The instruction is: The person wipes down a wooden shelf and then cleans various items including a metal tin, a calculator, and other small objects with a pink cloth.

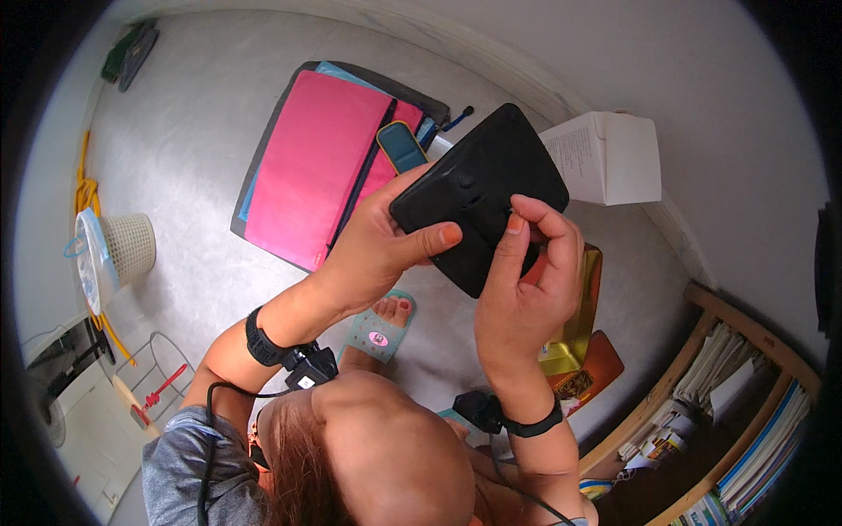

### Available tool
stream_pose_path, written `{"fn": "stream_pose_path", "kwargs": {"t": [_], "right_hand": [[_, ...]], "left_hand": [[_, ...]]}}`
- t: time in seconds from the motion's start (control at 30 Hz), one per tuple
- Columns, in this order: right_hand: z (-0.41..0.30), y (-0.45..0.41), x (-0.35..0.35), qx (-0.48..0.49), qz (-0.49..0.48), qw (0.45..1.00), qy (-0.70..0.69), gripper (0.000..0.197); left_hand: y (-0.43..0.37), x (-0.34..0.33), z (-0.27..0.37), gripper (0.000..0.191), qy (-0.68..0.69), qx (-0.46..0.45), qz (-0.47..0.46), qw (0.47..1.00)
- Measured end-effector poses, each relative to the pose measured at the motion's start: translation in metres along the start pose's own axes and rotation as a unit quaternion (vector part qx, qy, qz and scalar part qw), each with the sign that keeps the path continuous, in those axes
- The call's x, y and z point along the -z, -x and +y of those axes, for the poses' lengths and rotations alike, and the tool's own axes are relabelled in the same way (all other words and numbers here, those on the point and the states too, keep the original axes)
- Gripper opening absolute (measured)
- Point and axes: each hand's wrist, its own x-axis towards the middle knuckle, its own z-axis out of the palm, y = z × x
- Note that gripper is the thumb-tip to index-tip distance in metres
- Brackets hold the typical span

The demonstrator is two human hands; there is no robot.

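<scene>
My left hand (388,240) grips a flat black case (487,171) by its lower left side, the thumb lying on its face. At the case's right part, my right hand (536,256) pinches something small between thumb and forefinger; what it is cannot be made out. The case has rounded corners and small slots near its middle. Beyond the hands, a pink zip pouch (316,158) lies on blue and dark grey flat pieces on the floor. A teal case with a yellow edge (401,148) rests on the pouch's right side.
A white box (612,158) stands by the wall. Behind my right hand is an open gold-lined tin (582,315). A wooden shelf (756,329) holds papers and magazines at the right. On the left are a lattice wastebasket (131,246) and yellow rope (85,191).
</scene>
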Motion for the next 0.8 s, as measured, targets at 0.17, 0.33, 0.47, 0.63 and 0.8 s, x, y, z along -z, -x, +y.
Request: {"fn": "stream_pose_path", "kwargs": {"t": [0.17,0.33,0.47,0.63,0.8], "right_hand": [[-0.006,-0.005,0.002,-0.011,-0.019,0.999,0.043,0.016],[-0.008,-0.013,0.007,0.004,-0.016,0.998,0.052,0.014],[-0.006,-0.010,0.003,-0.027,-0.037,0.998,0.039,0.013],[-0.006,-0.010,0.003,-0.028,-0.041,0.997,0.054,0.012],[-0.006,-0.015,0.006,-0.022,-0.053,0.997,0.047,0.011]], "left_hand": [[0.001,-0.004,0.001,0.066,-0.004,-0.015,0.014,1.000],[0.002,-0.004,0.005,0.068,-0.013,-0.033,0.016,0.999],[0.002,-0.003,0.004,0.066,-0.008,-0.035,0.007,0.999],[0.002,-0.003,0.001,0.064,0.006,-0.049,0.003,0.999],[0.000,-0.006,0.005,0.064,-0.011,-0.055,-0.003,0.998]]}}
